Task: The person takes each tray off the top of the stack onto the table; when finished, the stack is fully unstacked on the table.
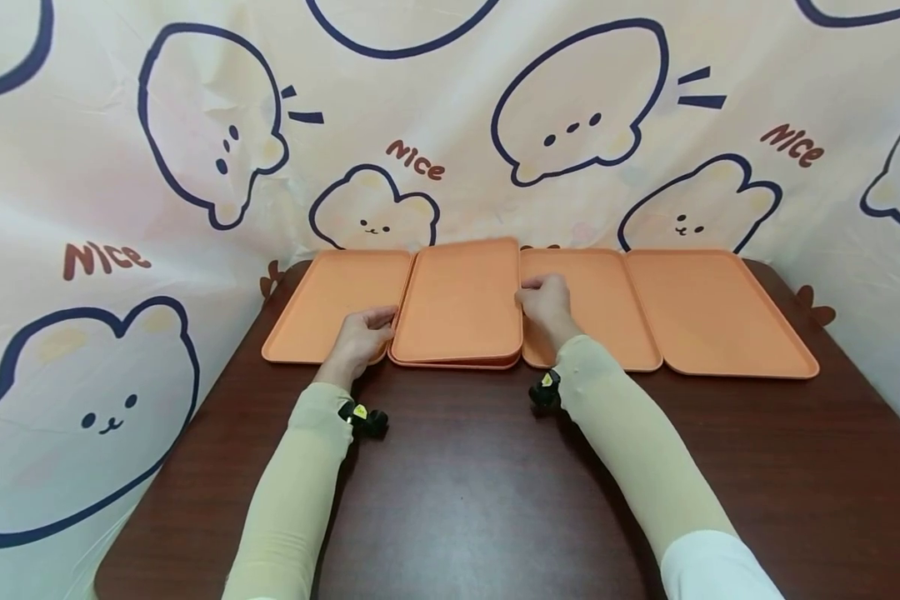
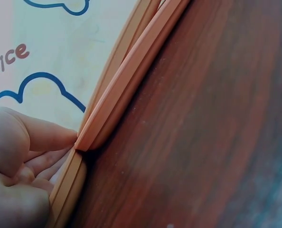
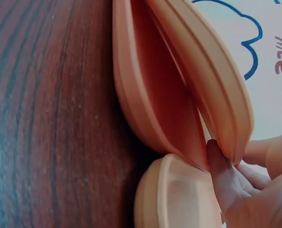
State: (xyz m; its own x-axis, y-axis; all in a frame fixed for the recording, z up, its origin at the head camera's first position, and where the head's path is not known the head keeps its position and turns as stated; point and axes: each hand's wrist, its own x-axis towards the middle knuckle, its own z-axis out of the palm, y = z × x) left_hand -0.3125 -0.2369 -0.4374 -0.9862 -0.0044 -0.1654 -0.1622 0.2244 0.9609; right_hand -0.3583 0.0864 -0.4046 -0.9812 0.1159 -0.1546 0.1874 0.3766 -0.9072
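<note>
An upper orange tray [image 1: 461, 300] lies tilted over a lower orange tray [image 3: 172, 95], its right side raised so that a wedge-shaped gap shows between them. At the raised edge my right hand [image 1: 547, 304] pinches the upper tray [image 3: 217, 71], thumb on one side and fingertips reaching into the gap. My left hand [image 1: 360, 337] holds the same tray's left edge, where its sides nearly meet the lower one. In the left wrist view the thumb [image 2: 48, 133] touches the rim, and the other fingers are partly hidden behind it.
One orange tray [image 1: 330, 292] lies flat on the left, under my left hand. Two more, a near one [image 1: 600, 300] and a far-right one [image 1: 720, 312], lie side by side to the right. All rest on a dark wooden table [image 1: 465, 483] against a cartoon-printed cloth [image 1: 450, 108].
</note>
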